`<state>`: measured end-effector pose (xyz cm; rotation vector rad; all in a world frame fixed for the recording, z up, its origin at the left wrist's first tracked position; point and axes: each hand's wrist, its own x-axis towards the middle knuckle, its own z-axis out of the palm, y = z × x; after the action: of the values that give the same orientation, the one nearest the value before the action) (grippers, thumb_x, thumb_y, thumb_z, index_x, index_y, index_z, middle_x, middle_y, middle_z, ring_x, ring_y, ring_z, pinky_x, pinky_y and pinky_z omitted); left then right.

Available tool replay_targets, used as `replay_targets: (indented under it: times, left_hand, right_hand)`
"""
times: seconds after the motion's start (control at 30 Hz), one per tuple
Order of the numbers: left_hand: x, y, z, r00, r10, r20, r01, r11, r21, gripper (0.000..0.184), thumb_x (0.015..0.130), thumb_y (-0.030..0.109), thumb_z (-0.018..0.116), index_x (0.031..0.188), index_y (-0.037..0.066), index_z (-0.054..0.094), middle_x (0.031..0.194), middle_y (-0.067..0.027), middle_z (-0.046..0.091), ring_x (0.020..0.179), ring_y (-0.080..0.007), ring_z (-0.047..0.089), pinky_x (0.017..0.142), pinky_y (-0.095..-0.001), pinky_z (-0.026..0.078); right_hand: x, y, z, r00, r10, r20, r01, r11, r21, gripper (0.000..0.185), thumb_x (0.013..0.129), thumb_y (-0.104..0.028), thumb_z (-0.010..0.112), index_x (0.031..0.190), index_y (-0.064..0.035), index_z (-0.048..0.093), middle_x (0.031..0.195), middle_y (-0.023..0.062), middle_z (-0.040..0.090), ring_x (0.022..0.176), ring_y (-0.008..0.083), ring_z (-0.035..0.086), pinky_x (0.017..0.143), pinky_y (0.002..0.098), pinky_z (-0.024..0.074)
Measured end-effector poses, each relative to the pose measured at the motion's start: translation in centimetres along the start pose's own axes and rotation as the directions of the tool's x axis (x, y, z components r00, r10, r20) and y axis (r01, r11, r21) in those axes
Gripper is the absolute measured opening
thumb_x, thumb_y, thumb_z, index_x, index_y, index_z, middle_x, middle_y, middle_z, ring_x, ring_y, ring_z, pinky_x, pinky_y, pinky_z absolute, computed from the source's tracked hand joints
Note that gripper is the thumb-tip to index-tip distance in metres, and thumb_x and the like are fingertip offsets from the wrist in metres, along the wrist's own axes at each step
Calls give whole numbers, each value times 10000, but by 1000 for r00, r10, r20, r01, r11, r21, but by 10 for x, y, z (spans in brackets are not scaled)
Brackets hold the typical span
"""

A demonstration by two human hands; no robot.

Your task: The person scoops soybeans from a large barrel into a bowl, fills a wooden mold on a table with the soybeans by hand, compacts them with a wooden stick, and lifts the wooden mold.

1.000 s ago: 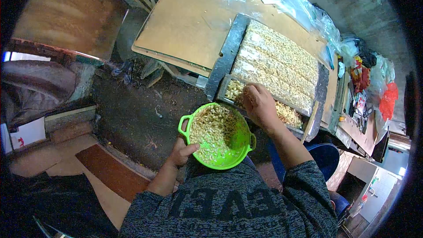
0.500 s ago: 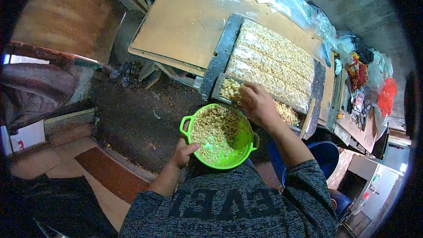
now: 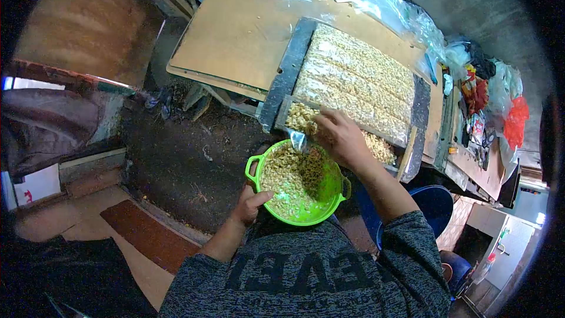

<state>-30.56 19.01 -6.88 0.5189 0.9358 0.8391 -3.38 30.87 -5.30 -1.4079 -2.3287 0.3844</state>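
In the head view my left hand (image 3: 253, 201) grips the left rim of a bright green plastic basin (image 3: 292, 222) with two loop handles, thumb over the edge. Pale, bean-like pieces (image 3: 281, 171) partly fill the basin. My right hand (image 3: 338, 136) lies over a narrow framed trough, fingers bent down onto the loose pieces (image 3: 302, 119) in it; its fingertips are partly hidden. Beyond the trough, a large slab of pressed pieces (image 3: 356, 73) in long rows sits on a dark board (image 3: 281, 78). A shiny clear flap (image 3: 298, 140) hangs between trough and basin.
The dark board rests on a wooden table (image 3: 235, 41). A wooden strip (image 3: 406, 154) lies at the trough's right end. Plastic bags (image 3: 432, 35) line the back, with a red bag (image 3: 516, 123) at right. A blue barrel (image 3: 434, 207) stands beside my right arm.
My right hand has shifted slightly along the trough, its fingers now less tightly bunched. The shiny flap has come into view above the basin. My left hand keeps its hold.
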Motion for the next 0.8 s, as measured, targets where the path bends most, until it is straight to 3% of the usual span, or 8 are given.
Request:
replay_targets:
  times: [0.03, 0.17, 0.23, 0.37, 0.53, 0.6, 0.7, 0.8]
  left_hand:
    - [0, 0, 1, 1000, -3, 28, 3, 1000, -29, 931, 729, 190, 654, 1540, 57, 216, 1445, -158, 448, 1298, -292, 480, 1098, -431, 390]
    - [2, -8, 2, 996, 21, 90, -16, 998, -61, 924, 745, 160, 639, 1548, 49, 196, 1476, -155, 409, 1327, -282, 449, 1115, -430, 368]
    - [4, -13, 1, 995, 27, 95, -22, 998, -58, 917, 744, 160, 636, 1546, 45, 205, 1473, -156, 412, 1321, -281, 455, 1109, -430, 376]
    - [2, -18, 2, 999, -12, 38, 11, 1000, 26, 925, 733, 188, 638, 1548, 79, 213, 1412, -156, 492, 1262, -298, 522, 1072, -428, 427]
    - [4, -25, 7, 999, -25, 49, 24, 1000, 6, 908, 742, 187, 626, 1545, 75, 217, 1413, -158, 493, 1262, -295, 525, 1067, -429, 433]
    - [4, -24, 12, 997, -64, 35, 64, 998, -10, 900, 744, 185, 620, 1543, 74, 221, 1414, -159, 493, 1262, -294, 526, 1066, -429, 434]
    - [5, -24, 13, 997, -22, 72, 20, 999, 39, 891, 748, 176, 617, 1540, 75, 223, 1408, -162, 497, 1263, -296, 528, 1066, -431, 436]
    - [5, -33, 12, 996, -77, 55, 74, 996, 48, 880, 751, 168, 613, 1536, 73, 228, 1407, -166, 496, 1267, -298, 525, 1070, -427, 435]
  right_hand:
    - [-1, 2, 4, 996, -83, -17, 82, 996, -47, 268, 828, -149, 714, 1060, -76, 601, 1097, 137, 620, 1008, 361, 609, 845, 452, 518]
    - [-15, 15, 1, 995, -35, 91, 35, 999, 0, 256, 826, -132, 707, 1056, -81, 605, 1099, 141, 618, 1024, 360, 602, 867, 446, 510]
    - [-21, 10, -15, 969, 204, 138, -210, 977, 27, 238, 822, -109, 700, 1038, -77, 606, 1100, 142, 616, 1035, 361, 596, 879, 442, 504]
    - [-27, 13, -19, 974, 214, 76, -220, 972, 84, 262, 812, -88, 697, 1061, -76, 615, 1122, 143, 615, 1044, 364, 597, 882, 444, 506]
    - [-21, 14, -9, 999, -51, 4, 51, 999, 7, 343, 806, -113, 714, 1137, -90, 626, 1166, 147, 612, 1072, 368, 596, 904, 445, 506]
    - [-26, 15, -14, 998, -23, 56, 23, 1000, 16, 297, 802, -115, 708, 1088, -95, 632, 1150, 143, 611, 1057, 367, 596, 888, 452, 506]
    - [-41, 22, -21, 978, 173, 114, -174, 985, 0, 249, 783, -88, 700, 1017, -87, 615, 1118, 144, 601, 1029, 364, 587, 868, 458, 497]
    - [-45, 22, -30, 976, 195, 102, -203, 976, 80, 309, 787, -99, 713, 1079, -95, 614, 1143, 139, 598, 1070, 366, 574, 891, 452, 489]
